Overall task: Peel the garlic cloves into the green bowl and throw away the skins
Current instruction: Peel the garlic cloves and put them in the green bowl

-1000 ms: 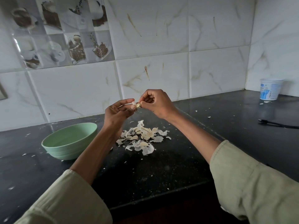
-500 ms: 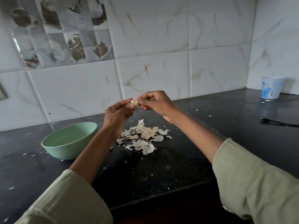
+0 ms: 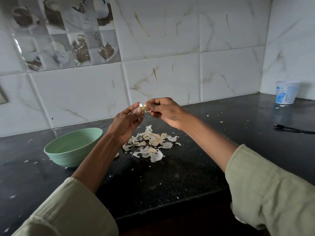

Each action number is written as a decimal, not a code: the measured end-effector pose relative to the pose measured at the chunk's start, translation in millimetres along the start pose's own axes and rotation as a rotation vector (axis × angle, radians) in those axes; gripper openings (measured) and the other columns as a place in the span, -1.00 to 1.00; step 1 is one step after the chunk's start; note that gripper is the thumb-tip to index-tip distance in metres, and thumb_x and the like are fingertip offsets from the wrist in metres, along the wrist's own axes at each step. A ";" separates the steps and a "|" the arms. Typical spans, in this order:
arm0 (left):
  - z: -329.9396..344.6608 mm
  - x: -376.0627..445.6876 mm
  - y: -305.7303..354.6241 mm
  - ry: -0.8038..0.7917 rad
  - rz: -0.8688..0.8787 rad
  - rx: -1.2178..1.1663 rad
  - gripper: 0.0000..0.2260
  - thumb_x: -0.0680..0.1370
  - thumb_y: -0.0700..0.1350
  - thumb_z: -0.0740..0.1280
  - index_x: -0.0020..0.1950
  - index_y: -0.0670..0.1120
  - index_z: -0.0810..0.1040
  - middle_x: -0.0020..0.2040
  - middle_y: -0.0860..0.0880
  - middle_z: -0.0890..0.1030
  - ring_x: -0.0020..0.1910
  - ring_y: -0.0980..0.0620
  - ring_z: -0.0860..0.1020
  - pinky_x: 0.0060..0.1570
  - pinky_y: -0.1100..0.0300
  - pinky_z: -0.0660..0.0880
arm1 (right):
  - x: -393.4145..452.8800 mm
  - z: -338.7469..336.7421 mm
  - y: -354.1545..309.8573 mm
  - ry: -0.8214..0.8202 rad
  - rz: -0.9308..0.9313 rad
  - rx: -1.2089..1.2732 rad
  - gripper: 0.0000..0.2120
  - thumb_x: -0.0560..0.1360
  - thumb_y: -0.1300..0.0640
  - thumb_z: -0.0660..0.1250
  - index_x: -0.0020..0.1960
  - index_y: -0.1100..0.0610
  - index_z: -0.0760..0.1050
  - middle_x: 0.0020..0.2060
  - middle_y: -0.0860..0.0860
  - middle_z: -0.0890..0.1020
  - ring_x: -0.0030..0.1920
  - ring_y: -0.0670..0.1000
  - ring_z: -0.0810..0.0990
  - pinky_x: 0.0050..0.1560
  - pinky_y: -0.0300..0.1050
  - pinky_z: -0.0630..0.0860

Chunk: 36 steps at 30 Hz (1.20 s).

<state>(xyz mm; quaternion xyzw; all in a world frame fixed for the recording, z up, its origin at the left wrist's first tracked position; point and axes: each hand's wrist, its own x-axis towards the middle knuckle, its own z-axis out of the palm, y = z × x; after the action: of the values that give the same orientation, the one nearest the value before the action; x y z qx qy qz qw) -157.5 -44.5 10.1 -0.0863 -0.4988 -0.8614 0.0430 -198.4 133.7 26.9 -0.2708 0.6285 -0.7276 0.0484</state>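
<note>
A white tub stands in the corner, near what may be a black cable.

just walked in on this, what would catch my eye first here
Both hands meet above the dark counter: the left hand and right hand pinch one garlic clove between their fingertips. Under them a pale pile of skins and cloves lies on the counter. The green bowl stands to the left of the pile; nothing shows in the part of its inside that is visible.
</note>
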 end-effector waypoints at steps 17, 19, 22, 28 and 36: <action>-1.0 1.0 -5.6 0.166 0.239 0.268 -0.84 0.52 -0.35 0.49 0.08 -0.21 0.64 -0.13 -0.13 0.74 -0.07 -0.03 0.72 0.04 0.19 0.65 | 2.3 3.4 9.7 0.288 -0.311 -0.888 -0.69 0.70 -0.08 0.21 0.06 0.11 0.59 -0.19 0.01 0.70 -0.31 -0.03 0.59 -0.19 -0.02 0.53; -2.9 0.9 -6.6 0.202 0.302 0.346 -0.80 0.50 -0.34 0.52 0.10 -0.24 0.65 -0.10 -0.17 0.73 -0.08 -0.03 0.73 0.01 0.21 0.64 | 0.0 5.7 7.7 0.316 -0.299 -0.882 -0.59 0.68 -0.20 0.19 -0.05 0.14 0.51 -0.26 0.05 0.66 -0.28 0.06 0.62 -0.17 0.01 0.52; -2.5 1.0 -8.4 0.227 0.365 0.417 -0.77 0.50 -0.34 0.53 0.13 -0.28 0.64 -0.08 -0.20 0.73 -0.09 -0.02 0.73 0.04 0.20 0.66 | -3.7 8.5 4.7 0.248 -0.227 -0.857 -0.46 0.67 -0.23 0.20 -0.13 0.25 0.55 -0.32 0.05 0.66 -0.31 0.06 0.63 -0.11 0.08 0.60; 0.1 2.7 -10.5 0.199 0.373 0.515 -0.75 0.50 -0.29 0.55 0.15 -0.21 0.66 -0.14 -0.06 0.73 -0.09 0.03 0.71 0.05 0.19 0.65 | -7.8 12.8 5.3 0.155 -0.085 -0.633 -0.62 0.72 0.00 0.21 0.03 0.29 0.60 -0.31 -0.06 0.60 -0.35 -0.08 0.55 -0.39 -0.34 0.47; 1.7 2.8 -14.0 0.160 0.417 0.673 -0.75 0.62 -0.01 0.46 0.08 -0.21 0.67 -0.10 -0.16 0.75 -0.12 -0.03 0.72 0.00 0.08 0.65 | -8.4 16.5 4.4 0.132 -0.062 -0.618 -0.65 0.71 -0.03 0.19 -0.07 0.20 0.53 -0.30 0.01 0.52 -0.32 -0.03 0.53 -0.29 -0.16 0.52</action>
<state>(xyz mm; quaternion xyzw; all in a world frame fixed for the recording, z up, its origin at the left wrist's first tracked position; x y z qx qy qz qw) -162.4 -36.0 -0.5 -0.0993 -0.7200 -0.6267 0.2812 -185.0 121.5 20.9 -0.2437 0.8130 -0.5195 -0.0991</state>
